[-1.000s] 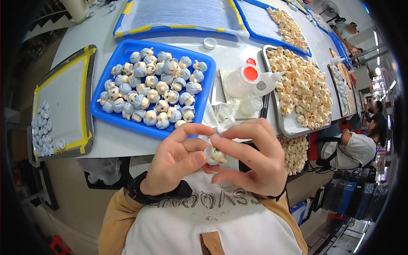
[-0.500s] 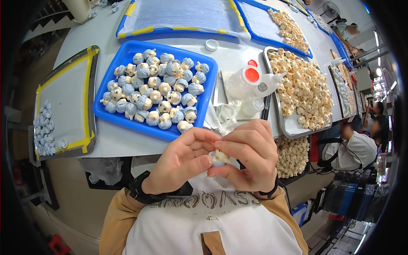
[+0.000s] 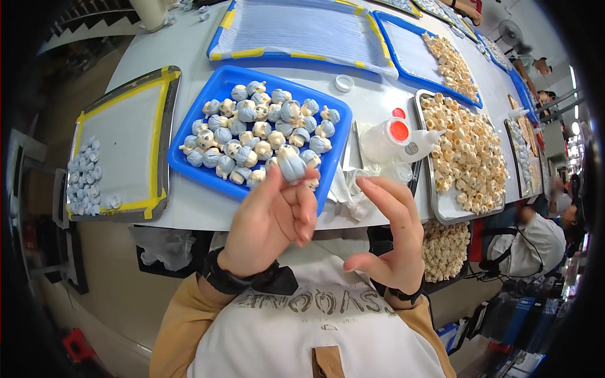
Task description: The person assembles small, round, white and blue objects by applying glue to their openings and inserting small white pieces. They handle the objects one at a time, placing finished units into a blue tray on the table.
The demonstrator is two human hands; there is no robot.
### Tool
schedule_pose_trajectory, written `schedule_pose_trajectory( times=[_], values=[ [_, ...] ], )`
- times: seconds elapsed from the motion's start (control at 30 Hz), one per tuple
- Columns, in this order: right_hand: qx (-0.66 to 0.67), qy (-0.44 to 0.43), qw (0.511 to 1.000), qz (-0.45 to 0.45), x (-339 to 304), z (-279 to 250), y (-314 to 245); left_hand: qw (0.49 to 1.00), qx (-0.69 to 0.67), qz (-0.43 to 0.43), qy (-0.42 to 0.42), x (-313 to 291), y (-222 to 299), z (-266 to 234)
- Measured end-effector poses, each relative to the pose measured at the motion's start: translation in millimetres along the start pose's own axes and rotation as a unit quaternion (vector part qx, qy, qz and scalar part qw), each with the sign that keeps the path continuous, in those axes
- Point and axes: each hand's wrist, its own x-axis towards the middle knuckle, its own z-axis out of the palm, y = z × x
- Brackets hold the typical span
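Over the near edge of a blue tray (image 3: pixel 178 165), my left hand (image 3: pixel 268 211) grips a small doll head (image 3: pixel 291 165) with pale blue hair between thumb and fingers. Many similar blue-haired heads (image 3: pixel 244 111) fill that tray. My right hand (image 3: pixel 397 236) is raised to the right, its thumb and fingers apart and nothing in them. Beyond it lie crumpled white tissue (image 3: pixel 353 196) and a white bottle with a red cap (image 3: pixel 386 140).
A metal tray (image 3: pixel 439 217) of cream hollow pieces stands at right, near a spouted bottle (image 3: pixel 422 143). At left, a yellow-taped tray (image 3: pixel 154 183) holds blue hair pieces (image 3: pixel 85 179). Lined blue trays (image 3: pixel 302 31) sit at the back. People work at far right.
My hands have parted. The right hand has let go of the doll head and opened; the left has carried it up and forward to the blue tray. The view has shifted slightly.
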Motion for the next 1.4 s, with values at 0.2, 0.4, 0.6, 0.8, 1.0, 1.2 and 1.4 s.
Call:
schedule_pose_trajectory(
  times=[0.2,0.4,0.6,0.8,1.0,1.2,1.4],
  values=[
    [0.036,0.017,0.999,0.030,-2,4,0,0.997,0.066,-0.044,0.017,7,16,10],
    [-0.018,0.037,0.995,0.096,-12,-3,-6,0.805,0.586,-0.011,-0.094,-58,44,45],
    [-0.041,0.073,0.989,0.119,-26,2,-2,0.361,0.838,0.211,0.349,-164,131,10],
    [-0.035,0.063,0.993,0.092,-20,8,-2,0.131,0.849,0.093,0.504,-197,157,-39],
    [-0.058,0.065,0.992,0.094,-20,1,-2,0.107,0.840,0.005,0.532,-184,191,-59],
    [-0.091,0.051,0.990,0.090,-19,3,0,0.136,0.837,0.030,0.530,-197,232,-74],
    [-0.087,0.051,0.990,0.099,-18,4,0,0.222,0.832,0.081,0.502,-214,251,-74]
  ],
)
